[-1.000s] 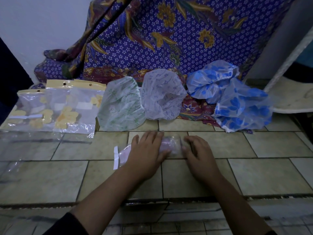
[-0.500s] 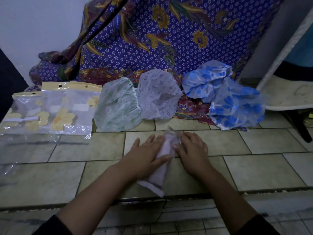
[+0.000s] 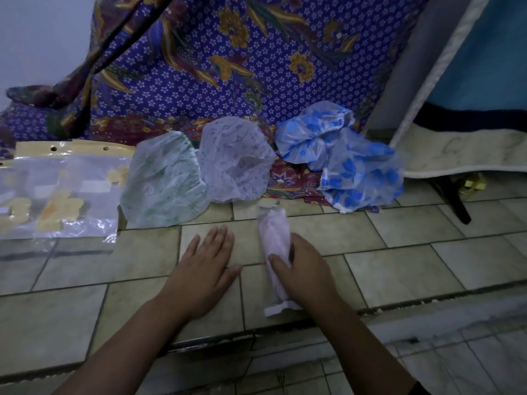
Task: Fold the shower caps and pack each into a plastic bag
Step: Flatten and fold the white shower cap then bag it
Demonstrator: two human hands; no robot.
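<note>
A large purple-blue batik cloth (image 3: 228, 67) with gold flowers hangs across the back, and its lower edge spills onto the ground. In front of it runs a beige tiled ledge (image 3: 399, 266) of rectangular tiles, with a lower tiled floor nearest the camera.

At the far left of the ledge lies a heap of clear plastic bags (image 3: 65, 189) printed with yellow flowers and topped by yellow header strips. Toward the right, two crumpled translucent blue-flowered shower caps (image 3: 362, 172) overlap each other at the foot of the cloth. Left of them a green-printed shower cap (image 3: 162, 181) and a lilac-printed shower cap (image 3: 236, 161) lean side by side, edges touching.

The left hand (image 3: 205, 269) lies flat on a tile, palm down, fingers straight and slightly spread, holding nothing and a little apart from the packet. The right hand (image 3: 305, 272) grasps a narrow clear packet (image 3: 275, 238) holding a folded pale-pink shower cap. The thumb lies across its front and the fingers are behind it. The packet lies lengthwise on the ledge between the hands, with its white flap toward the camera.
</note>
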